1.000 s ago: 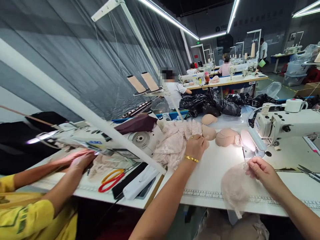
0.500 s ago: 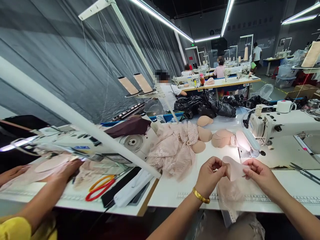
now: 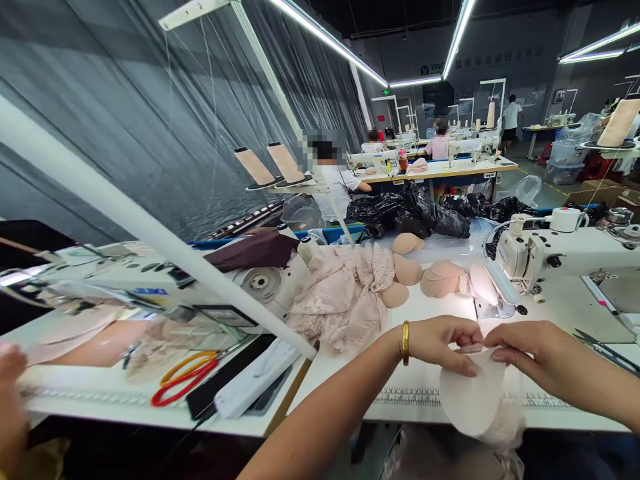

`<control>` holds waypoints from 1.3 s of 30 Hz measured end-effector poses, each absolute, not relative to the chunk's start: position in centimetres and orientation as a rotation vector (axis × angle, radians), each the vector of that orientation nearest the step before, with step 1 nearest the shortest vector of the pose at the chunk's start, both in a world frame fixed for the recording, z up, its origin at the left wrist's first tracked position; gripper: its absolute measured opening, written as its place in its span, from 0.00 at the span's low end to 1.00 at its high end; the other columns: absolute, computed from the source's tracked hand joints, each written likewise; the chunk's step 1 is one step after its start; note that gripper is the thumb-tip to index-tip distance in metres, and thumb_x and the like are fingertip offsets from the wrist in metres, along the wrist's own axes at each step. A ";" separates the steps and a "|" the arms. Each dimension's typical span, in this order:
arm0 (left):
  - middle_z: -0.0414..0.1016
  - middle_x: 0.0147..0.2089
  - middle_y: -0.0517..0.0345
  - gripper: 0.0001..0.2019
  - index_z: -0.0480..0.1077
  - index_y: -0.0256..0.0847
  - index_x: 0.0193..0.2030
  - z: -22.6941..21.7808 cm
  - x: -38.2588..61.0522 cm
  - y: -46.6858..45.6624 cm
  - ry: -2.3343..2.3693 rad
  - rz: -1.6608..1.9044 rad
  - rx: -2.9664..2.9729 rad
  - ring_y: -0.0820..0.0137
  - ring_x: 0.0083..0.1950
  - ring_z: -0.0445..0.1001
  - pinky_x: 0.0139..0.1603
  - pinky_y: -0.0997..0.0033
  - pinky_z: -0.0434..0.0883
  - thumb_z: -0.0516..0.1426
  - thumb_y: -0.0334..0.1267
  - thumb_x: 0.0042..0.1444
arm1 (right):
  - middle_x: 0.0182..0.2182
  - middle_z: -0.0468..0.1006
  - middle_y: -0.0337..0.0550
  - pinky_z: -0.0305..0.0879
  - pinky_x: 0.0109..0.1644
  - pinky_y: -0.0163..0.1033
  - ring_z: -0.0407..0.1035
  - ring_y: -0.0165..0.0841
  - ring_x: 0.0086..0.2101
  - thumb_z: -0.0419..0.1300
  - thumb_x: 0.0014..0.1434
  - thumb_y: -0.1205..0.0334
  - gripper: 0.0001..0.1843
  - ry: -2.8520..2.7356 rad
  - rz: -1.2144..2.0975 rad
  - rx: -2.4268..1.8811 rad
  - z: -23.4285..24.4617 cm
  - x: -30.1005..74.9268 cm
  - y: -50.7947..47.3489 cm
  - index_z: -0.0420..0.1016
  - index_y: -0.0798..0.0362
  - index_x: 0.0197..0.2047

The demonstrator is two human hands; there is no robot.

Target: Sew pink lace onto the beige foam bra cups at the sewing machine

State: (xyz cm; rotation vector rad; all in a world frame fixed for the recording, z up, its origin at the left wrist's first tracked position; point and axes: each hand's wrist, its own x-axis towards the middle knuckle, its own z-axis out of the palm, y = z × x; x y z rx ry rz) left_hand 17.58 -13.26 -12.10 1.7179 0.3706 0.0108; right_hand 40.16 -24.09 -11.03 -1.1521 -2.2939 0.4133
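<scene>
Over the front edge of the white sewing table [image 3: 345, 393], my left hand [image 3: 453, 343] pinches the upper edge of a pale pink bra cup pad [image 3: 473, 400]. My right hand [image 3: 525, 347] grips the same edge from the other side, its thumb and fingers close to the left ones. Sheer pink lace [image 3: 510, 423] hangs behind the pad, and I cannot tell whether it is joined to it. Just beyond my hands, the lit needle area of a white sewing machine [image 3: 505, 293] has beige cups [image 3: 443, 279] beside it.
A heap of pink lace [image 3: 345, 293] lies left of the cups. Black scissors [image 3: 607, 350] rest at the right. On the neighbouring table are red-and-orange-handled scissors [image 3: 185, 377] and a second machine [image 3: 145, 287]. A co-worker's hand [image 3: 13, 400] shows at far left. Black bags [image 3: 415, 210] lie behind.
My hands have moved closer together along the top edge of the pad, which now hangs flat and downward instead of curled. The co-worker's hands have drawn away from the neighbouring machine.
</scene>
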 end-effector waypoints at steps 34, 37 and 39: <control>0.74 0.41 0.53 0.08 0.71 0.39 0.41 -20.1 22.6 -11.6 0.541 0.293 3.109 0.62 0.41 0.69 0.43 0.60 0.66 0.54 0.38 0.70 | 0.41 0.78 0.45 0.64 0.39 0.39 0.70 0.37 0.41 0.51 0.73 0.71 0.19 -2.468 0.088 -1.087 -21.5 47.9 -18.8 0.79 0.45 0.55; 0.73 0.40 0.52 0.07 0.72 0.39 0.43 -20.0 22.9 -11.7 0.555 0.280 3.096 0.61 0.41 0.69 0.43 0.60 0.65 0.54 0.38 0.69 | 0.39 0.78 0.45 0.63 0.38 0.38 0.70 0.36 0.40 0.50 0.73 0.71 0.19 -2.466 0.115 -1.081 -21.1 48.0 -18.8 0.80 0.47 0.53; 0.73 0.39 0.52 0.07 0.72 0.39 0.43 -19.9 23.1 -11.7 0.559 0.273 3.096 0.61 0.40 0.68 0.43 0.60 0.65 0.53 0.37 0.69 | 0.39 0.77 0.45 0.63 0.38 0.38 0.69 0.36 0.39 0.49 0.72 0.72 0.20 -2.469 0.138 -1.091 -21.1 48.2 -18.8 0.80 0.47 0.53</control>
